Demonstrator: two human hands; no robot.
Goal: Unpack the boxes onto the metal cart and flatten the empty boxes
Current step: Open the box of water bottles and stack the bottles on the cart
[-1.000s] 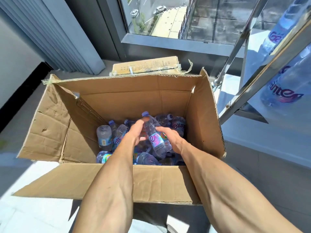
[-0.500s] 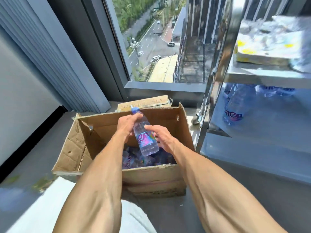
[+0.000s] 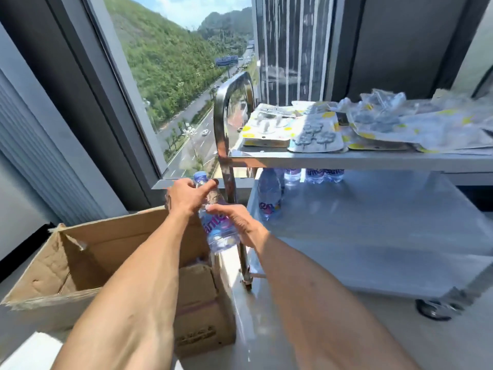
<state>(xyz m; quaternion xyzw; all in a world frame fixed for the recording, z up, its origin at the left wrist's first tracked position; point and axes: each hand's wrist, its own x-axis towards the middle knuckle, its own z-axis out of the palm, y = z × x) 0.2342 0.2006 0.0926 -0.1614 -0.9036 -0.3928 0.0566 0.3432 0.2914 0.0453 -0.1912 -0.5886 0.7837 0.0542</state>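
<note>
An open cardboard box [image 3: 88, 263] is noted at lower left on the floor, flaps spread; its contents are mostly hidden behind the left forearm. Above its right edge a water bottle [image 3: 217, 225] is held clear of the box, tilted, cap toward the window. The left hand [image 3: 186, 196] is curled round the bottle's neck just below the cap; the right hand [image 3: 237, 222] is wrapped round the labelled body. Immediately right, the upright post of the metal cart [image 3: 373, 161] is seen just behind the bottle. On the cart's middle shelf one bottle [image 3: 269, 193] stands near the front left corner, with more bottles [image 3: 312, 174] at the back under the top shelf, which carries blister packs [image 3: 317, 134]. Risk, as judged: the held bottle could strike the post or the top shelf's edge on the way in, since the gap is tight; if set down too close, the standing bottle could be toppled and rolled off the smooth shelf.
</note>
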